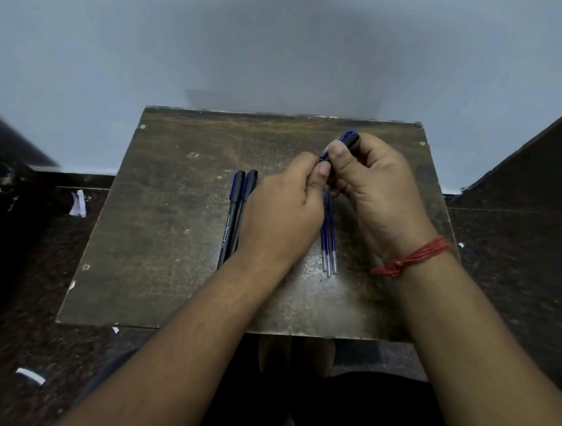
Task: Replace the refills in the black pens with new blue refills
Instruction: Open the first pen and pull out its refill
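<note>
Above the middle of the worn brown board (162, 240), both of my hands grip one black pen (349, 141) with a blue clip. My right hand (370, 191) pinches its capped upper end. My left hand (283, 213) closes around the lower part, which stays hidden. Two more capped black pens (233, 217) lie side by side just left of my left hand. Three blue refills (329, 240) lie together on the board between my wrists, their tops covered by my fingers.
The board is a small tabletop against a pale wall, with dark speckled floor around it. Scraps of white paper (79, 204) lie on the floor at left. A dark slanted surface (533, 166) rises at right. A red thread (413, 255) circles my right wrist.
</note>
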Demonstrator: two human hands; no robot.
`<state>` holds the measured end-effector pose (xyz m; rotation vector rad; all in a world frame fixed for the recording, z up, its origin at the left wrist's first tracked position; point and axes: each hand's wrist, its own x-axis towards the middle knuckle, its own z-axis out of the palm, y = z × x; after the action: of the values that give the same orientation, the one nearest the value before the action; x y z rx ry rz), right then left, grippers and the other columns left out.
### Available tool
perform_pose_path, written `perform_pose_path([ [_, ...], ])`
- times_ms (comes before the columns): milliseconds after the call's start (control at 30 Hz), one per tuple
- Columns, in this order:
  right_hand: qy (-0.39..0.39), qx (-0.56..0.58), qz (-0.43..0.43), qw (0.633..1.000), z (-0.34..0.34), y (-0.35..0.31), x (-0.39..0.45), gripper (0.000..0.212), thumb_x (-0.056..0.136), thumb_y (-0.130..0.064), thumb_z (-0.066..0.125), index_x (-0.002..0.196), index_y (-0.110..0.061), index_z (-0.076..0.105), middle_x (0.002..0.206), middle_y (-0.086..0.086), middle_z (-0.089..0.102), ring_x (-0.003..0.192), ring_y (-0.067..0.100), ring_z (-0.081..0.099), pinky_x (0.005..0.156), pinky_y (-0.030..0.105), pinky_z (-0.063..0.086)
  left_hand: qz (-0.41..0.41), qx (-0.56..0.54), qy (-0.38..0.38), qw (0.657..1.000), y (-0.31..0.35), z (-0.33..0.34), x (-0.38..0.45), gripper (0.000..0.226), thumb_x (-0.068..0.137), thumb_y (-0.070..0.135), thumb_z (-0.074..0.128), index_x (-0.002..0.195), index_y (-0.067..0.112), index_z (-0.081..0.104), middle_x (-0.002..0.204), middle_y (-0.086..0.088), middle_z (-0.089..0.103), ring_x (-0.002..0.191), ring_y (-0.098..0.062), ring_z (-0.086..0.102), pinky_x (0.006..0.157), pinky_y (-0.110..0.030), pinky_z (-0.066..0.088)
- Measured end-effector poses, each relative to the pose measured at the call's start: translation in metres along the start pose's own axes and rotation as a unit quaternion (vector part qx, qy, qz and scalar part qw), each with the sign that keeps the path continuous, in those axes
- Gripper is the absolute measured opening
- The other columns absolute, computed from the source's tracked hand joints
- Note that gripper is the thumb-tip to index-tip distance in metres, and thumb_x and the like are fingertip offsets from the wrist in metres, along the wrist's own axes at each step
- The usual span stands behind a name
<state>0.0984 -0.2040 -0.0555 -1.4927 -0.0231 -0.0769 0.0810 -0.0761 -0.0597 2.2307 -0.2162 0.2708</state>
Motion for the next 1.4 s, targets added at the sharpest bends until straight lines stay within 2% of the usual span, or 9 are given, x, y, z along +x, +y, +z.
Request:
perform_pose_path([
  [333, -0.025, 0.084, 0.006, 0.996, -0.001, -0.004, -0.002, 0.010, 0.091, -0.015, 0.057, 0.084, -0.011, 0.063, 0.073, 0.000, 0.060, 0.075, 0.022, 0.049, 0.067, 0.032, 0.044, -0.023, -0.027, -0.036, 0.999, 0.004, -0.004, 0.005, 0.039, 0.101, 0.043, 0.048, 0.076, 0.016, 0.060, 0.057, 0.007, 0.047, 0.055, -0.007, 0.045, 0.052, -0.029, 0.032],
  [533, -0.047, 0.137, -0.022, 0.989, -0.005, -0.013, -0.002, 0.015, 0.100, -0.004, 0.048, 0.090, -0.006, 0.060, 0.082, 0.002, 0.057, 0.074, 0.011, 0.055, 0.070, 0.022, 0.050, -0.028, -0.044, -0.048, 0.998, 0.007, -0.005, 0.006, 0.055, 0.099, 0.056, 0.044, 0.080, 0.010, 0.069, 0.052, 0.007, 0.044, 0.050, -0.007, 0.043, 0.049, -0.026, 0.033],
  [733, 0.101, 0.240, -0.030, 0.965, -0.020, -0.023, 0.006, 0.016, 0.104, -0.010, 0.046, 0.094, -0.007, 0.058, 0.079, 0.003, 0.061, 0.067, 0.013, 0.061, 0.064, 0.025, 0.052, -0.006, -0.006, -0.017, 1.000, 0.003, -0.003, 0.000, 0.050, 0.102, 0.051, 0.039, 0.064, 0.020, 0.041, 0.053, 0.006, 0.042, 0.051, -0.011, 0.042, 0.048, -0.029, 0.030],
  [800, 0.160, 0.154, -0.046, 0.974, -0.033, -0.023, 0.008, 0.013, 0.104, -0.012, 0.049, 0.097, -0.007, 0.059, 0.080, 0.004, 0.061, 0.066, 0.013, 0.061, 0.063, 0.027, 0.053, -0.002, -0.019, 0.003, 1.000, 0.002, -0.004, 0.000, 0.045, 0.105, 0.044, 0.038, 0.071, 0.017, 0.050, 0.057, 0.004, 0.048, 0.055, -0.016, 0.047, 0.050, -0.033, 0.035],
  [900, 0.173, -0.153, -0.018, 0.973, -0.046, -0.016, 0.008, 0.009, 0.100, -0.017, 0.057, 0.106, -0.011, 0.056, 0.081, 0.007, 0.065, 0.066, 0.014, 0.064, 0.065, 0.037, 0.056, -0.004, -0.042, 0.034, 0.999, 0.001, -0.005, 0.001, 0.035, 0.106, 0.034, 0.039, 0.089, 0.010, 0.059, 0.058, 0.007, 0.047, 0.052, -0.013, 0.044, 0.050, -0.035, 0.034],
  [933, 0.151, -0.247, 0.001, 0.957, -0.048, -0.014, 0.008, 0.014, 0.097, -0.022, 0.060, 0.108, -0.015, 0.055, 0.084, 0.009, 0.066, 0.072, 0.017, 0.065, 0.070, 0.041, 0.055, -0.006, -0.045, 0.041, 0.998, 0.000, -0.004, 0.001, 0.032, 0.106, 0.032, 0.040, 0.093, 0.010, 0.059, 0.058, 0.009, 0.045, 0.052, -0.011, 0.042, 0.051, -0.036, 0.034],
  [1033, 0.043, -0.474, 0.089, 0.875, -0.046, -0.016, 0.004, 0.025, 0.095, -0.031, 0.065, 0.110, -0.016, 0.051, 0.097, 0.007, 0.064, 0.090, 0.025, 0.060, 0.074, 0.032, 0.041, -0.011, -0.042, 0.055, 0.998, -0.002, -0.005, 0.002, 0.024, 0.105, 0.028, 0.041, 0.099, 0.011, 0.058, 0.063, 0.010, 0.046, 0.057, -0.008, 0.043, 0.055, -0.038, 0.037],
  [1167, -0.012, -0.555, 0.142, 0.820, -0.040, -0.017, 0.001, 0.028, 0.094, -0.034, 0.066, 0.107, -0.015, 0.050, 0.109, 0.013, 0.063, 0.092, 0.028, 0.055, 0.076, 0.031, 0.039, -0.016, -0.041, 0.059, 0.997, -0.005, -0.005, 0.003, 0.020, 0.104, 0.025, 0.042, 0.101, 0.013, 0.058, 0.065, 0.011, 0.047, 0.059, -0.006, 0.044, 0.056, -0.036, 0.035],
  [1400, -0.032, -0.572, 0.166, 0.803, -0.040, -0.020, 0.002, 0.036, 0.088, -0.043, 0.072, 0.099, -0.016, 0.051, 0.100, 0.009, 0.064, 0.085, 0.025, 0.057, 0.071, 0.031, 0.040, -0.012, -0.036, 0.047, 0.998, -0.008, -0.002, 0.003, 0.019, 0.103, 0.026, 0.045, 0.098, 0.013, 0.059, 0.065, 0.008, 0.051, 0.060, -0.008, 0.047, 0.058, -0.040, 0.039],
])
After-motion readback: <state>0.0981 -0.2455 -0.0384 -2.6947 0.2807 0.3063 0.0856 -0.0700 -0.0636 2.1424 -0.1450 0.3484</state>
